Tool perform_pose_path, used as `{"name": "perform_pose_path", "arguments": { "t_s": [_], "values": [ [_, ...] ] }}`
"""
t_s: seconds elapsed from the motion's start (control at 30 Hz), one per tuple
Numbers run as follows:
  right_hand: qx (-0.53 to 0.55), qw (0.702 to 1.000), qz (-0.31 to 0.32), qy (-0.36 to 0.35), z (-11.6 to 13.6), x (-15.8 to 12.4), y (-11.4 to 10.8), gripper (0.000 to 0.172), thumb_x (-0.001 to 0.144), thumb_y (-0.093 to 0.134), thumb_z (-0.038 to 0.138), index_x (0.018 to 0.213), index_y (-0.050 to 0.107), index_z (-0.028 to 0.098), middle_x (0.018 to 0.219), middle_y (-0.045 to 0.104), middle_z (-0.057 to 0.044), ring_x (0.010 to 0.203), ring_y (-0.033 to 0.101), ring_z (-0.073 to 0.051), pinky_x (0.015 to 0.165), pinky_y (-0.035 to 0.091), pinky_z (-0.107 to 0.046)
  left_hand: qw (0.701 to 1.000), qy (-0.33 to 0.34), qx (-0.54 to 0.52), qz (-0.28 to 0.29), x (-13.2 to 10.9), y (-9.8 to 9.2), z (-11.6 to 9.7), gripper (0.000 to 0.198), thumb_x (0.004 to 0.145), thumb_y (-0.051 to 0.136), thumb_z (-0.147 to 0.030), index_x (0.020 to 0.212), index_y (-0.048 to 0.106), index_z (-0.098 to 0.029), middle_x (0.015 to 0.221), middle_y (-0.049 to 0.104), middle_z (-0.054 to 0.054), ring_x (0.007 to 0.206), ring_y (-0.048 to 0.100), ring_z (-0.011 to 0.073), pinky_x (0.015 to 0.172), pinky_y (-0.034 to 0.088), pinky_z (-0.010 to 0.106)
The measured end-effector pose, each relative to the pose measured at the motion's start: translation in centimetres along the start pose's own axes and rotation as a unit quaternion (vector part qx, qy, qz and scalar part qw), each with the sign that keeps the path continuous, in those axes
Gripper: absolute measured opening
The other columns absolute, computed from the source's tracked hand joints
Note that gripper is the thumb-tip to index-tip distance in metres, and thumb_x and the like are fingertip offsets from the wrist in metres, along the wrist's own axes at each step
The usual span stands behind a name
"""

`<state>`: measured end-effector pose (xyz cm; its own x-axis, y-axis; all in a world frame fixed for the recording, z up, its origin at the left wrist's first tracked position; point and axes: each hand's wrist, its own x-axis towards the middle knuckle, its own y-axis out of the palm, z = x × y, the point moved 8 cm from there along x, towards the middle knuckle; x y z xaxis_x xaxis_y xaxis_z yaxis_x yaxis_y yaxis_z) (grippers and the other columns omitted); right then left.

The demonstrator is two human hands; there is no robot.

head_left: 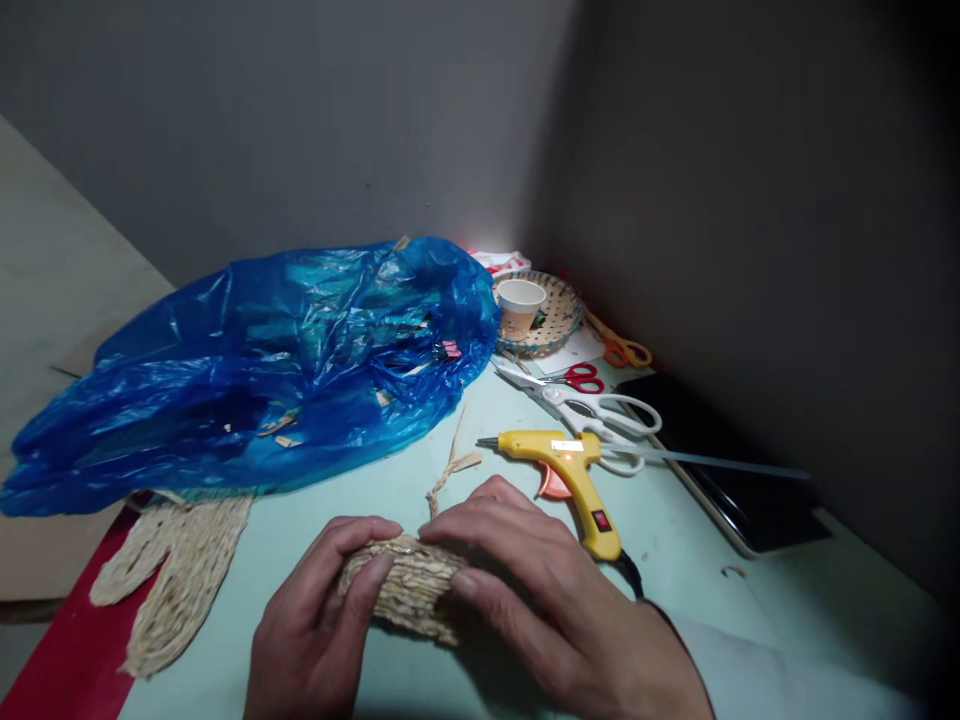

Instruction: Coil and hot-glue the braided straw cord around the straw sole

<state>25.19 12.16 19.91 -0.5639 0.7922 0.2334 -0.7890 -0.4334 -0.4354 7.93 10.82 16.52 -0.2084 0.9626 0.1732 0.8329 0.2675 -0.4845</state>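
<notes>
A piece of braided straw cord [409,592], laid in tight rows, is held just above the pale green table. My left hand [319,610] grips its left end, thumb in front and fingers behind. My right hand [544,600] pinches the right end, with the thumb on the near face and the fingers over the top. A loose braid tail [448,474] sticks out behind the piece. Right of it, a yellow glue gun [581,485] lies on its side beyond my right hand. Another braided straw piece [191,575] with rounded lobes lies at the left.
A large blue plastic bag [300,370] covers the back left. White scissors [592,410], red scissors [581,378] and orange scissors [626,350] lie at the right. Behind them, a paper cup [520,305] stands in a woven basket [559,315]. A black tablet [735,490] rests beside the wall.
</notes>
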Motion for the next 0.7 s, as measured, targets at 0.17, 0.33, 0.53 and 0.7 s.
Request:
{"name": "perform_pose_path", "arguments": {
  "t_s": [0.17, 0.33, 0.53, 0.7],
  "values": [
    [-0.046, 0.998, -0.047, -0.02, 0.0, 0.0, -1.0, 0.029, 0.097, 0.05, 0.013, 0.125, 0.054, 0.017, 0.118, 0.068, -0.007, 0.109, 0.057, -0.02, 0.096, 0.046, -0.037, 0.999, -0.026, 0.019, 0.005, -0.3, -0.5, 0.8, 0.019, 0.084, 0.063, -0.044, 0.09, 0.071, -0.029, 0.091, 0.074, -0.003, 0.086, 0.069, 0.0194, 0.08, 0.051, 0.026],
    [-0.041, 0.995, -0.073, -0.056, 0.1, 0.1, -1.6, 0.03, 0.095, 0.054, 0.014, 0.125, 0.054, 0.017, 0.112, 0.072, -0.007, 0.105, 0.058, -0.021, 0.094, 0.046, -0.038, 1.0, -0.011, 0.003, 0.015, -0.4, -0.2, 0.2, 0.015, 0.081, 0.066, -0.042, 0.087, 0.073, -0.029, 0.088, 0.075, -0.003, 0.082, 0.069, 0.0197, 0.077, 0.052, 0.026],
    [-0.067, 0.996, -0.017, -0.06, 0.3, 0.2, -0.6, 0.029, 0.096, 0.052, 0.013, 0.126, 0.054, 0.013, 0.108, 0.075, -0.007, 0.103, 0.059, -0.021, 0.093, 0.046, -0.038, 0.998, -0.025, -0.022, 0.045, -0.6, 0.4, 0.4, 0.015, 0.083, 0.066, -0.043, 0.087, 0.072, -0.03, 0.088, 0.074, -0.004, 0.082, 0.067, 0.0176, 0.074, 0.05, 0.023],
    [-0.071, 0.996, -0.027, -0.057, -0.1, 0.2, -0.4, 0.03, 0.093, 0.06, 0.015, 0.123, 0.056, 0.013, 0.104, 0.075, -0.008, 0.1, 0.061, -0.021, 0.091, 0.047, -0.039, 0.996, -0.011, -0.05, 0.077, -0.6, 1.2, 0.4, 0.019, 0.087, 0.065, -0.041, 0.101, 0.075, -0.033, 0.103, 0.074, -0.004, 0.095, 0.067, 0.0174, 0.084, 0.046, 0.023]
  ]
}}
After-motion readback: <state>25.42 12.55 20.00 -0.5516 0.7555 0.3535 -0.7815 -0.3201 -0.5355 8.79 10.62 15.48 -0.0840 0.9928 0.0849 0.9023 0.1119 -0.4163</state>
